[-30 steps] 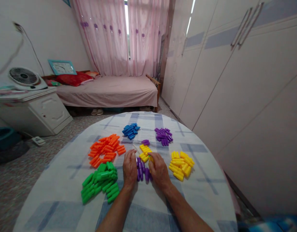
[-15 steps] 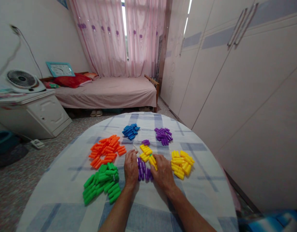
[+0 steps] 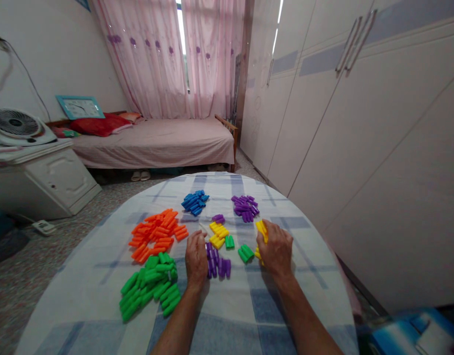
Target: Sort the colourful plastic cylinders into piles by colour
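My left hand [image 3: 196, 257] rests on its side on the table, fingers stretched out, against the left edge of a small purple group of plastic cap-like tubes [image 3: 212, 261]. Over the yellow pile [image 3: 261, 228] on the right, my right hand [image 3: 276, 245] has its fingers curled around yellow tubes and hides most of that pile. Between the hands lie a few green tubes [image 3: 245, 253] and a small green pair [image 3: 229, 242]. Just beyond them is a yellow cluster [image 3: 218, 234], with a few purple tubes [image 3: 218, 218] behind it.
Larger piles of orange tubes [image 3: 158, 231], green tubes [image 3: 149, 283], blue tubes [image 3: 195, 202] and purple tubes [image 3: 245, 208] lie around the round table with its checked cloth [image 3: 227, 328]. A bed [image 3: 163, 140] stands beyond, and a wardrobe [image 3: 360, 148] runs along the right.
My right hand has moved right, from the middle group to the yellow pile. Green tubes now show where it was. My left hand stays beside the purple tubes. The view has shifted slightly.
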